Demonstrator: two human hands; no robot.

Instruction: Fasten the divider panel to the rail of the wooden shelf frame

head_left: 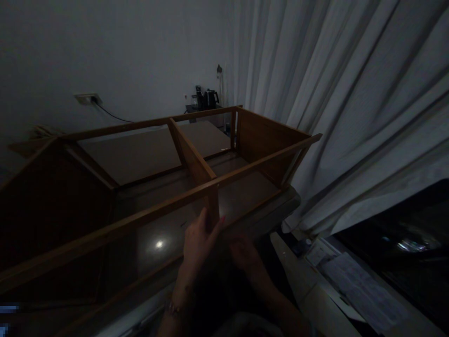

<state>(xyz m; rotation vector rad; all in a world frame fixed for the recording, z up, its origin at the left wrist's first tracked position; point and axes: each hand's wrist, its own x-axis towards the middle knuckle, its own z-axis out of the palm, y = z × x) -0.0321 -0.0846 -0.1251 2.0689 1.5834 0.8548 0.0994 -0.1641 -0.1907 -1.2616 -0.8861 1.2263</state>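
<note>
A brown wooden cabinet frame (266, 159) lies on its side in a dim room, with a middle divider panel (191, 157) running across it. My left hand (198, 243) is raised at the near end of that divider, thumb and fingers closed round the foot of the upright below the front rail. My right hand (243, 250) sits just to the right and lower, in deep shadow against the frame's near edge. Its fingers are too dark to read. A bracelet shows on my left wrist.
White curtains (351, 117) hang at the right. Paper sheets (358, 285) and a light board lie on the floor at lower right. A kettle and dark items (206, 99) stand at the far wall, next to a wall socket (87, 98) with a cable.
</note>
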